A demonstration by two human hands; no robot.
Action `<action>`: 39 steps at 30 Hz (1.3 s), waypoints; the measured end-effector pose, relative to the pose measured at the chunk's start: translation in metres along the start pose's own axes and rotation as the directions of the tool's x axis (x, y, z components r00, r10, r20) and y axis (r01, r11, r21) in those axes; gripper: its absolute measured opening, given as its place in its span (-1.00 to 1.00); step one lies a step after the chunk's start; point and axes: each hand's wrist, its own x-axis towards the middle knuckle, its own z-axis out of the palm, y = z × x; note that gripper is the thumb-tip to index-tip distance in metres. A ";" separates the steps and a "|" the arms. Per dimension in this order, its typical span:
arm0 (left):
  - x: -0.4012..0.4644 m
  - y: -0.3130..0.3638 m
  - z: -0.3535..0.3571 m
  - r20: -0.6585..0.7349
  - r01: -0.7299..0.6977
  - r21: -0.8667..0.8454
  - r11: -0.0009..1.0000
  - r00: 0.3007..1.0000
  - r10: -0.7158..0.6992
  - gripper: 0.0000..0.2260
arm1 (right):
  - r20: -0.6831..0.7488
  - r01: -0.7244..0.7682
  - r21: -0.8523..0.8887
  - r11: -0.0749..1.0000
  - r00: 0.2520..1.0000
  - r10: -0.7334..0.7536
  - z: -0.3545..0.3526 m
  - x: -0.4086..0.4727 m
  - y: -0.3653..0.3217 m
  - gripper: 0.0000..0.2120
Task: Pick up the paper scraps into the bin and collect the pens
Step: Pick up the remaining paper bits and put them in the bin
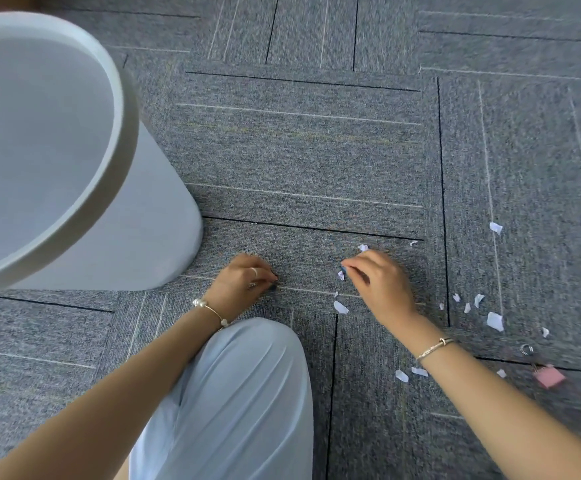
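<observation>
No writing legible on bin (164,216) or paper scraps (495,321).

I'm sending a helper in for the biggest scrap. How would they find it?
Start at the carpet right of the right hand. In the loose scatter there lies the biggest scrap: white, blocky, clearly larger than the slivers around it.
</observation>
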 end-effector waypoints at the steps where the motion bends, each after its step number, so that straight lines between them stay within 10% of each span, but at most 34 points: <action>1: 0.000 0.000 0.000 -0.001 -0.002 0.001 1.000 1.000 0.002 -0.86 | 0.009 0.012 -0.005 1.000 1.000 -0.012 0.001 -0.005 -0.001 -0.86; 11: 0.012 0.009 0.003 0.028 -0.022 0.171 0.985 0.999 0.017 -0.92 | 0.041 0.042 -0.067 0.997 0.998 -0.040 0.005 -0.009 -0.010 -0.88; 25: 0.095 0.114 0.018 -0.102 0.174 -0.272 0.946 0.973 -0.208 -0.87 | 0.062 0.109 -0.033 0.993 0.992 -0.107 0.011 -0.037 -0.016 -0.83; 39: 0.039 0.056 -0.013 -0.077 0.318 -0.204 0.926 0.938 -0.339 -0.92 | -0.024 -0.028 0.057 0.998 0.999 0.029 0.013 -0.038 -0.017 -0.85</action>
